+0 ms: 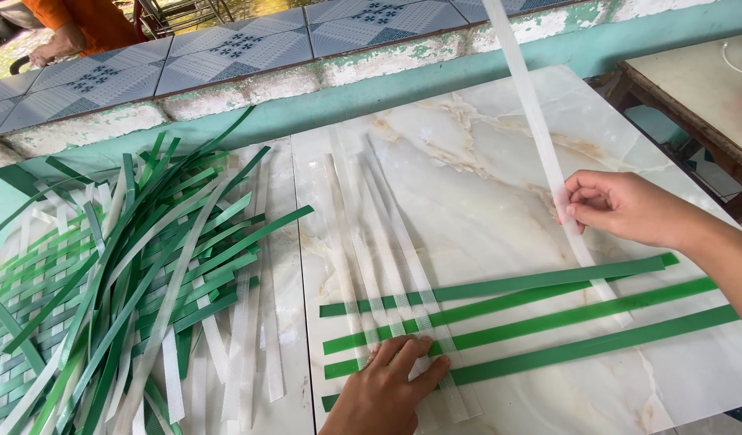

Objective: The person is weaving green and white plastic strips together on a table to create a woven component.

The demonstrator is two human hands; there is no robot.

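Marble slab (500, 145) fills centre and right of frame; its left edge runs beside a second pale panel at lower centre-left, its far edge meets the teal wall ledge (387, 89) across the top. Bare slab lies open in upper centre and at lower right below the green strips.

Left hand (383, 391), bottom centre: palm flat, fingers spread, pressing down where the white strips (387, 242) cross the green strips (548, 306). It grips nothing, only pins the weave.

Right hand (620, 208), right of centre: fingers pinched on a long white strip (532, 105). That strip's long axis runs steeply from the top edge of frame, down and slightly right, passing through the fingers and over the upper green strips toward lower right.

Four green strips: long axes near horizontal, rising slightly to the right, roughly parallel, small gaps between them. Several white strips cross them at lower centre, running from upper left to lower right.

Left of frame: loose heap of green and white strips (145, 282), overlying a woven green-and-white mat (16, 322) at far left. Wooden table (701, 89) at upper right, apart from the slab. Another person in orange (81, 24) at upper left, beyond the ledge
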